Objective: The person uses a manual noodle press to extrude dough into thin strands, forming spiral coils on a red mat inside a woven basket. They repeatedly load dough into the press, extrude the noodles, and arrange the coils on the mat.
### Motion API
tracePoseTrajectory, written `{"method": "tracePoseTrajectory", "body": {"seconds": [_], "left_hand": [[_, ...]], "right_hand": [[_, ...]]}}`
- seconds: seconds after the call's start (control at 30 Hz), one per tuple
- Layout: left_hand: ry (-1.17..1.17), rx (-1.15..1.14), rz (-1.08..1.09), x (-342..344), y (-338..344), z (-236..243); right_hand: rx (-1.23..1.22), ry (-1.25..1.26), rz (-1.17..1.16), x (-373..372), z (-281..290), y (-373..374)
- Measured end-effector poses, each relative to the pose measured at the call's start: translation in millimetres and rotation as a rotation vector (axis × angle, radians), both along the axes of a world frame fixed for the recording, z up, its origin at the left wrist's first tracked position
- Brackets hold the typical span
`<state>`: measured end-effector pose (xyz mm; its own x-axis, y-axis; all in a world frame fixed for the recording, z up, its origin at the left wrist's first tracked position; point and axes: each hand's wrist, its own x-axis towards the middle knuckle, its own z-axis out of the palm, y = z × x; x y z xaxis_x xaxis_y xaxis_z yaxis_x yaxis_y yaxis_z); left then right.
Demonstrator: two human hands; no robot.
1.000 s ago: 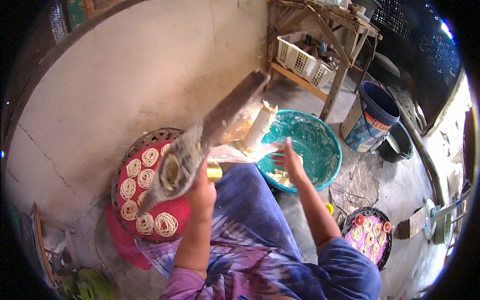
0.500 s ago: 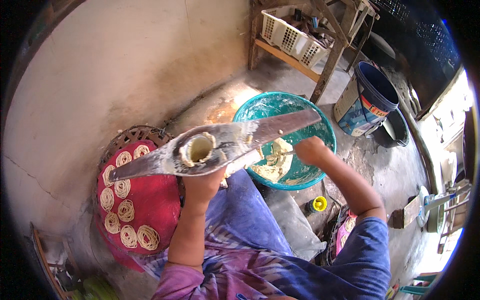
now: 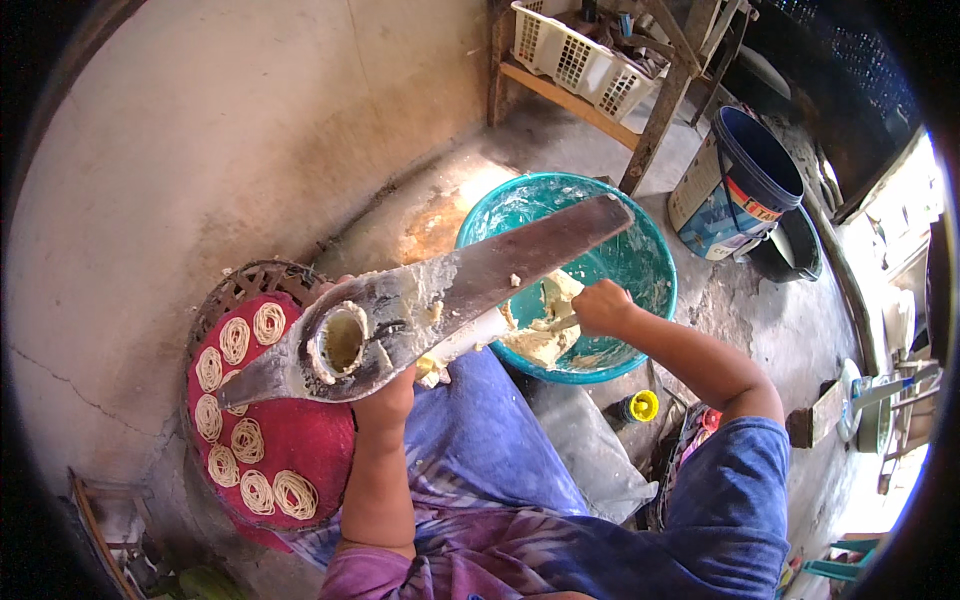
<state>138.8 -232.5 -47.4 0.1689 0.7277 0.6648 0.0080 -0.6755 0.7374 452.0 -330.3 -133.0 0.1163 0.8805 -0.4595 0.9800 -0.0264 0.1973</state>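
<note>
My left hand [image 3: 386, 402] is closed round a noodle press [image 3: 520, 262], partly hidden under it. The press has a long, flat two-armed handle smeared with dough, and a round opening [image 3: 340, 342] with pale dough round its rim. A white tube [image 3: 472, 335] shows beneath the handle. My right hand [image 3: 603, 308] grips a thin-handled utensil [image 3: 565, 323], its far end in pale dough [image 3: 535, 346]; its kind is hidden. The dough lies in a wide green basin [image 3: 645, 265] on the floor. At left, several noodle nests [image 3: 248, 440] rest on a red cloth [image 3: 325, 425] over a woven basket [image 3: 240, 290].
A paint bucket [image 3: 720, 195] and a dark tub [image 3: 790, 250] stand right of the basin. Behind it, a wooden rack [image 3: 570, 100] holds a white crate [image 3: 560, 50]. A yellow-topped container [image 3: 642, 405] sits near my right arm. The wall [image 3: 200, 150] rises at left.
The press has tilted, its left end dropping lower and its opening shifting left and down. My right hand has moved slightly left, still holding the utensil in the dough.
</note>
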Motion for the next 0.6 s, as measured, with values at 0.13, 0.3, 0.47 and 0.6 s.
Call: {"method": "tracePoseTrajectory", "body": {"seconds": [0.13, 0.3, 0.47, 0.6], "left_hand": [[-0.125, -0.103, -0.051, -2.5, 0.7, -3.6], [-0.040, -0.066, 0.035, -4.7, 2.6, -8.2], [0.133, 0.233, 0.113, -4.0, 2.9, 0.2], [0.466, 0.538, 0.396, -8.4, -8.2, 32.3]], "right_hand": [[0.064, 0.132, -0.155, -6.8, -15.4, -9.4], [0.194, 0.190, -0.261, -25.2, -36.6, -9.1], [0.324, 0.226, -0.237, -40.4, -32.2, -18.7], [0.261, 0.203, -0.160, -43.3, 11.5, -44.9]]}}
